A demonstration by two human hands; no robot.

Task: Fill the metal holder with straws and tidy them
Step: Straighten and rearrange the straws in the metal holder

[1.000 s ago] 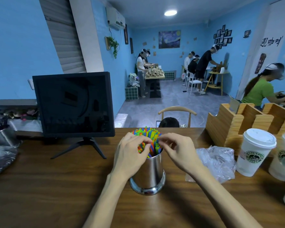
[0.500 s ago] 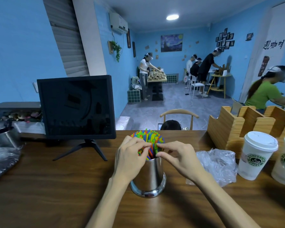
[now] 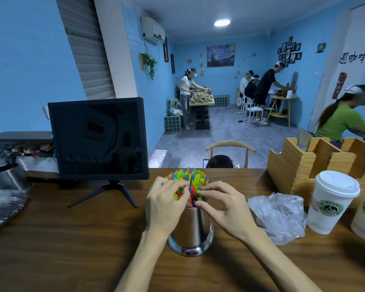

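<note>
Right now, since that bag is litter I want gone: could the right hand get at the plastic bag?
Probably yes. The plastic bag lies on the table just beside the right hand, with nothing between them. That hand is busy pinching straws in the holder, so it must let go first.

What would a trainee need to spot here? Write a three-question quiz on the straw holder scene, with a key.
1. True or false: the metal holder lies on its side.
2. What touches the straws? A) left hand only B) both hands C) neither
3. Fill in: right of the holder lies a crumpled plastic ____.

Key: 1. False, it stands upright. 2. B; the right hand touches them too. 3. bag
</note>
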